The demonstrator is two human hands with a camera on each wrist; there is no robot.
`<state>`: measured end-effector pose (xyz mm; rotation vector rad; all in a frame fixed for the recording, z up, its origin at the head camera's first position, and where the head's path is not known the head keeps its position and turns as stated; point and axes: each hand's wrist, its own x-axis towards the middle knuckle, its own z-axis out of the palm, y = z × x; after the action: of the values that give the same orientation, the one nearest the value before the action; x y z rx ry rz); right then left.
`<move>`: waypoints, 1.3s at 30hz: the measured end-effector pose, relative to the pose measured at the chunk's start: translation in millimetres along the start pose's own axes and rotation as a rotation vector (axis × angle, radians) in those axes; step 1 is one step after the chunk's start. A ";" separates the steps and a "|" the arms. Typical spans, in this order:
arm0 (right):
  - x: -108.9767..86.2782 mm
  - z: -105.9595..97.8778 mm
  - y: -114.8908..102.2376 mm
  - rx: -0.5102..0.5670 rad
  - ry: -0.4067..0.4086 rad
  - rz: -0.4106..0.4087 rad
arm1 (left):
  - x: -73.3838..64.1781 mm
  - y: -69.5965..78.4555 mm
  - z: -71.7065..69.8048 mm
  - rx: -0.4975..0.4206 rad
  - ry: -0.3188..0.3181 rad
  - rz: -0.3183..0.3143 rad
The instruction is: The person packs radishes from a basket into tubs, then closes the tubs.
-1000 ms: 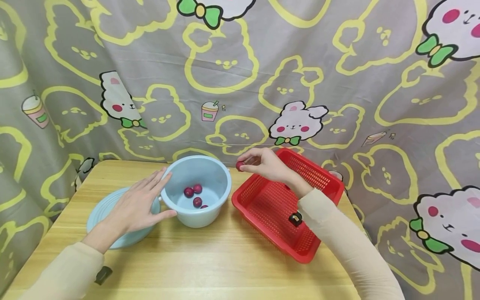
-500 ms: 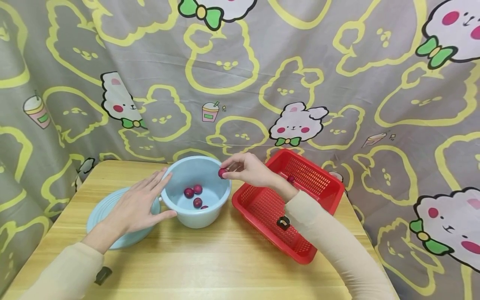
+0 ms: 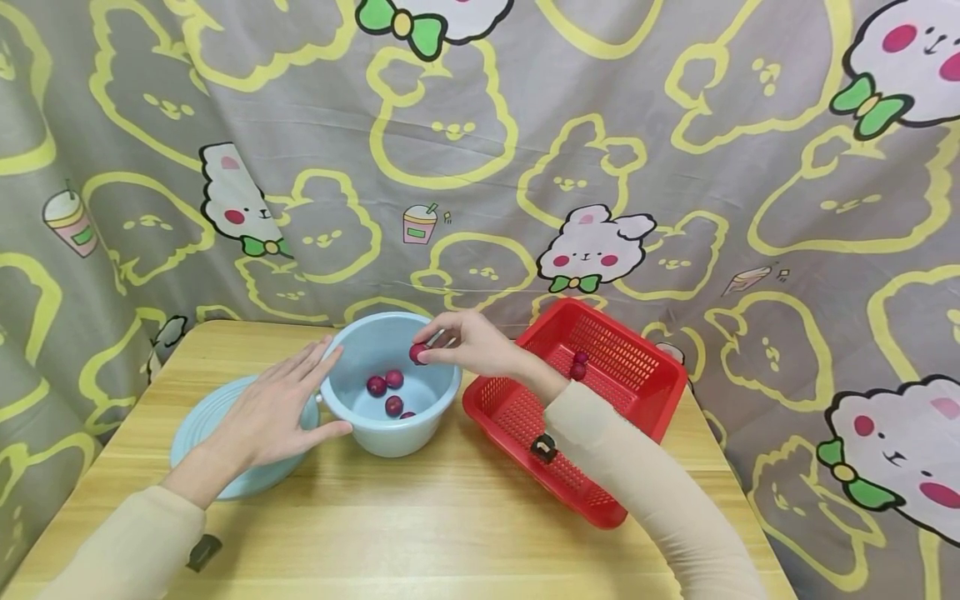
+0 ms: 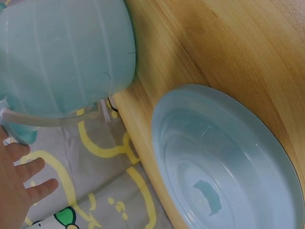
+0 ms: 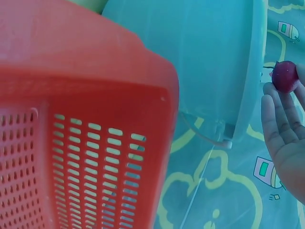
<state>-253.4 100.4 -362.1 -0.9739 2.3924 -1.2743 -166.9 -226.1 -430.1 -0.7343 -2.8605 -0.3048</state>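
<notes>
My right hand (image 3: 480,346) pinches a dark red plum (image 3: 418,353) between thumb and fingertips, over the inside of a light blue bucket (image 3: 397,437) near its right back rim. The right wrist view also shows this plum (image 5: 284,76), just beyond the bucket's rim. Several loose plums (image 3: 377,386) lie on the bucket's floor, one partly hidden by the front rim. Against the bucket's left rim rests my left hand (image 3: 277,408), fingers straight and thumb spread. Two plums (image 3: 579,370) show in the red perforated basket (image 3: 626,354), partly covered by my right forearm.
A round light blue lid (image 3: 201,429) lies on the wooden table (image 3: 420,533), left of the bucket and partly under my left hand. The bucket's pale handle (image 4: 52,122) hangs at its side. A patterned grey curtain (image 3: 480,100) stands behind the table.
My right hand has carried the plum leftward, from above the basket's left back corner to over the bucket. Plums in the basket have come into sight. My left hand has stayed in place.
</notes>
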 end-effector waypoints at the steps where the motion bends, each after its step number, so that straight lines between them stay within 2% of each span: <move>1: 1.1 1.6 0.2 -0.001 -0.002 0.003 | -0.1 -0.1 0.0 0.000 0.001 0.000; 22: 18.7 27.5 10.0 -0.030 -0.065 0.057 | -2.0 0.4 -0.7 0.001 -0.010 -0.005; 39: 22.6 36.2 7.7 -0.159 -0.116 0.032 | 0.3 0.2 -1.0 -0.003 0.000 0.005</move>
<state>-255.1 65.4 -387.5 -1.0188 2.4376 -0.9995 -166.9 -226.0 -429.0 -0.7416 -2.8582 -0.3090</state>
